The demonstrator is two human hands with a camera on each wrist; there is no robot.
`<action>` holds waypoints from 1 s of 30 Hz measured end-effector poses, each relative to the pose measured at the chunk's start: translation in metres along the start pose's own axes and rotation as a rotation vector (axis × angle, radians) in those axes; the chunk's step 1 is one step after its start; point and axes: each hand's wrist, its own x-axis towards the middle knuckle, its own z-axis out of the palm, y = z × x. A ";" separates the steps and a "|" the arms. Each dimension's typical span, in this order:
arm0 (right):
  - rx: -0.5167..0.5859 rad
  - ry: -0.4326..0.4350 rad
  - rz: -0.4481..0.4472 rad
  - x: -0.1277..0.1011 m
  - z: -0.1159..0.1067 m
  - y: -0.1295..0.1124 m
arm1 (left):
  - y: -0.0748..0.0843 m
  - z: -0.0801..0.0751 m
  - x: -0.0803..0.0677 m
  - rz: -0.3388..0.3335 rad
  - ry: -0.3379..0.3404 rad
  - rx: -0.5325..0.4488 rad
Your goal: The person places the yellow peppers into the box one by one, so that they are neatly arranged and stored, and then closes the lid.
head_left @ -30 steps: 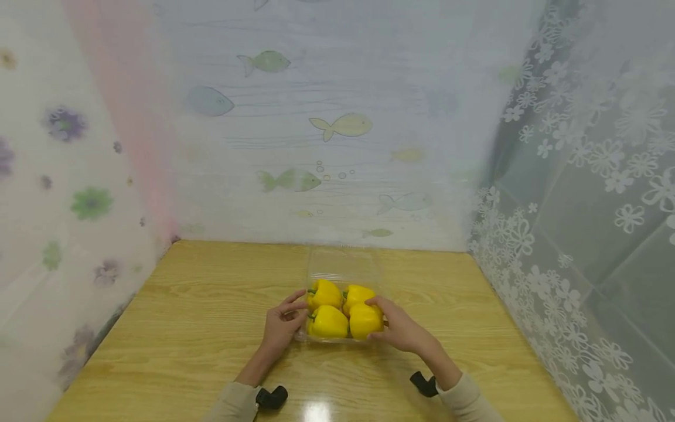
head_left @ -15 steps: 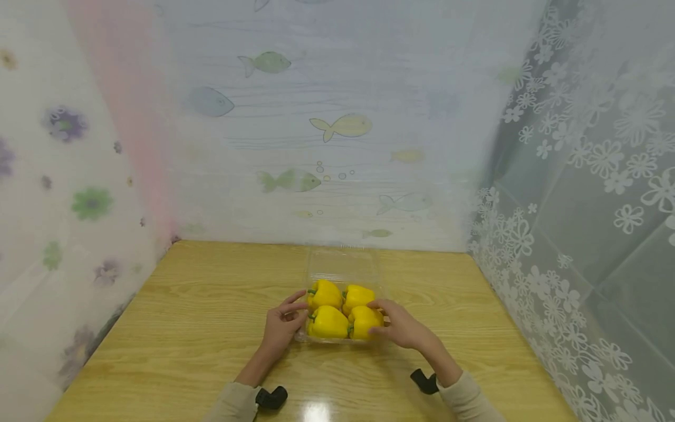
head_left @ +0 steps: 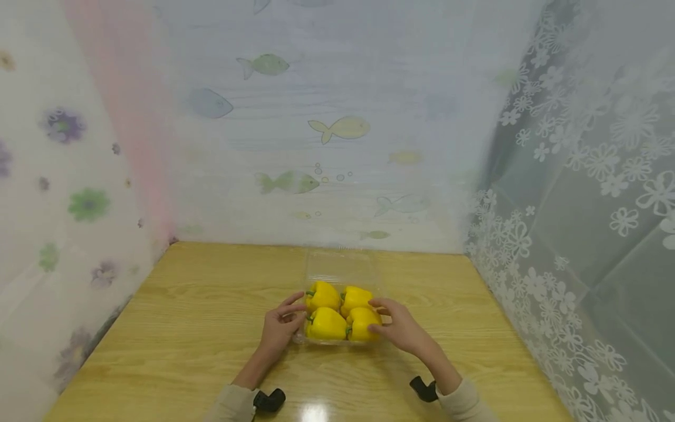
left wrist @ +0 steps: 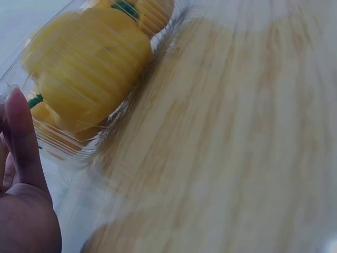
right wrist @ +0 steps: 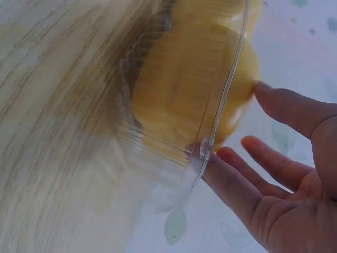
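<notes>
Several yellow bell peppers with green stems sit in two rows in a clear plastic clamshell box [head_left: 337, 343]. Its lid [head_left: 340, 266] lies folded back behind them. My right hand [head_left: 403, 329] has thumb and fingertips on the front right bell pepper [head_left: 362, 323]; in the right wrist view the thumb [right wrist: 287, 108] touches that pepper's surface and a forefinger reaches behind the box wall. My left hand [head_left: 278, 328] is at the box's left edge, its fingers pointing toward the stems of the front left pepper [head_left: 326, 324] and back left pepper [head_left: 321, 296]. One left fingertip [left wrist: 17, 95] meets the rim.
The box stands on a wood-grain table [head_left: 211, 305]. A curtain printed with fish [head_left: 337, 126] hangs behind it. Flowered curtains close off both sides, the left one [head_left: 87, 205] white and the right one [head_left: 580, 234] grey. Black wrist mounts [head_left: 270, 400] show by the sleeves.
The front right bell pepper has turned under my right hand: its stem pointed right and now shows at its lower left. My left hand stays in place at the box.
</notes>
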 end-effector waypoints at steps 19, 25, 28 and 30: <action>0.194 0.147 -0.060 -0.005 -0.007 0.019 | 0.000 0.001 0.000 0.023 0.005 0.000; 0.218 0.228 -0.108 0.001 -0.010 0.026 | 0.001 0.001 0.000 0.025 0.012 -0.003; 0.245 0.272 -0.120 0.005 -0.011 0.030 | 0.000 0.002 0.001 0.028 0.018 0.005; 0.283 0.298 -0.123 0.007 -0.013 0.032 | 0.000 0.002 0.001 0.037 0.020 0.012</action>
